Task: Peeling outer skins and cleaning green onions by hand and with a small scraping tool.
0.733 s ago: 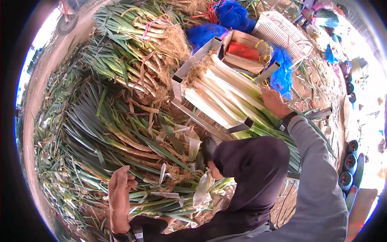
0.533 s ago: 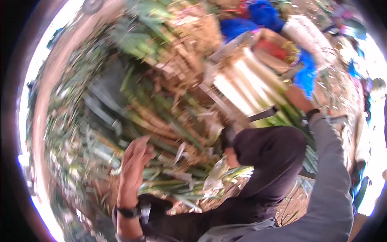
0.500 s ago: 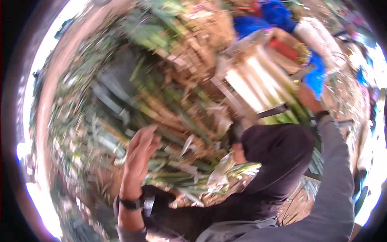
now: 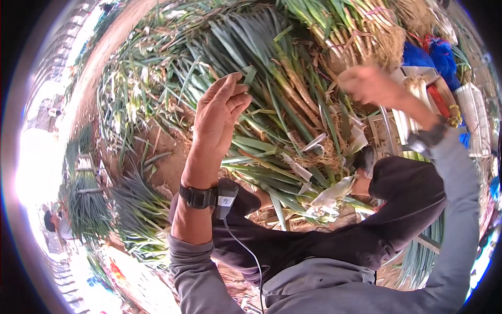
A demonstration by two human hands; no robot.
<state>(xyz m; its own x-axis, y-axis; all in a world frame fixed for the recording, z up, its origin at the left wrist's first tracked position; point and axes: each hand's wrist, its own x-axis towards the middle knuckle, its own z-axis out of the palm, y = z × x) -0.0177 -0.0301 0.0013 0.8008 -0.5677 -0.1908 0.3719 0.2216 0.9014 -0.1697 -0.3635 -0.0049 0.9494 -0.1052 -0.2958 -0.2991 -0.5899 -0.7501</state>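
where leaves [image 4: 238,39] spread, the leeks [image 4: 283,83] look blue-green (their lower stalks [image 4: 302,93] brownish).

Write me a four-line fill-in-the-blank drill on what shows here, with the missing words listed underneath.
1. The left hand shows sharply, but the right hand looks ______.
2. The right sleeve is ______ in colour.
3. The thin cable runs down from a small device on the person's ______ side.
4. The basket near the picture's right edge is ______ in colour.

Missing words: blurred; grey; left; white
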